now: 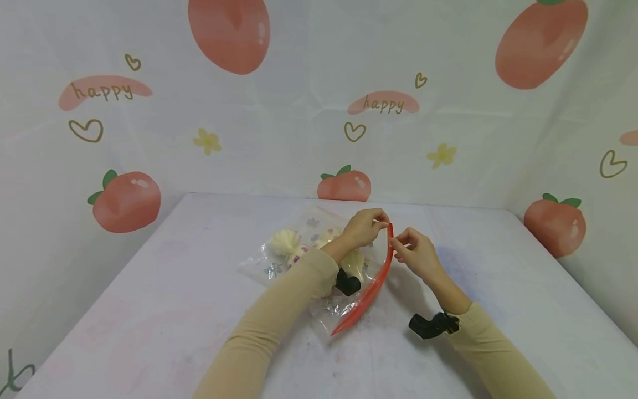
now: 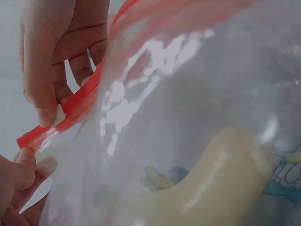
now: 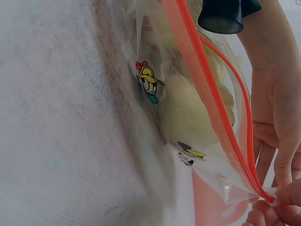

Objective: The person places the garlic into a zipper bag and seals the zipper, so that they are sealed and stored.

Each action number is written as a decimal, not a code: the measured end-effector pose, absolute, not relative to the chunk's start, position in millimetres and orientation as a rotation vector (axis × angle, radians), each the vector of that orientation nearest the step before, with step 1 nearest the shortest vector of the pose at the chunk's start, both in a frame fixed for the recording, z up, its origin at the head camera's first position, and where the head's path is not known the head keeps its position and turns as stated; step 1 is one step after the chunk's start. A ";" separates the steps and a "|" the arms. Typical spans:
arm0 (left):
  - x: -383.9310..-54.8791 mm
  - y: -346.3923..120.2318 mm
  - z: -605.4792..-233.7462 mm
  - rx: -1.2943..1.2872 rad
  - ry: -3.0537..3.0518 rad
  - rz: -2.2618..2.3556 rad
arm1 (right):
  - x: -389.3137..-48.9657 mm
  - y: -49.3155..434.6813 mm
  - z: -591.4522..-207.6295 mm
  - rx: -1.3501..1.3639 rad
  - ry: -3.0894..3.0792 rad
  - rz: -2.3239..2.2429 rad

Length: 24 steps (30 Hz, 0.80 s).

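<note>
A clear zip bag (image 1: 259, 267) with cartoon prints lies on the table, its red zip edge (image 1: 370, 295) raised towards the right. Inside are several cream-coloured pieces (image 1: 285, 242), some with purple marks; one looks smooth and curved in the left wrist view. My left hand (image 1: 366, 228) pinches the far end of the red edge between thumb and fingers. Just nearer along it, my right hand (image 1: 418, 256) pinches a small white slider (image 2: 59, 117) on the zip. In the right wrist view the two red strips stand apart over much of their length and meet near the fingertips.
The table (image 1: 149, 310) has a white, faintly stained cover. A white backdrop (image 1: 289, 122) with printed fruit and hearts rises behind it. Black wrist cameras (image 1: 432, 326) stick out from both wrists, the left one over the bag.
</note>
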<state>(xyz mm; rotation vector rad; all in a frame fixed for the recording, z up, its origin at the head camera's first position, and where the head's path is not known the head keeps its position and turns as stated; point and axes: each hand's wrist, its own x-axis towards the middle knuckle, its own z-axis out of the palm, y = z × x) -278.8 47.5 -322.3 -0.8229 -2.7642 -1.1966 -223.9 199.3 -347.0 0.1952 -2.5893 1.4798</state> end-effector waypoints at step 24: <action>-281.9 42.6 -320.7 -0.761 -2.752 -1.154 | -216.3 196.1 -349.0 0.255 -2.637 1.485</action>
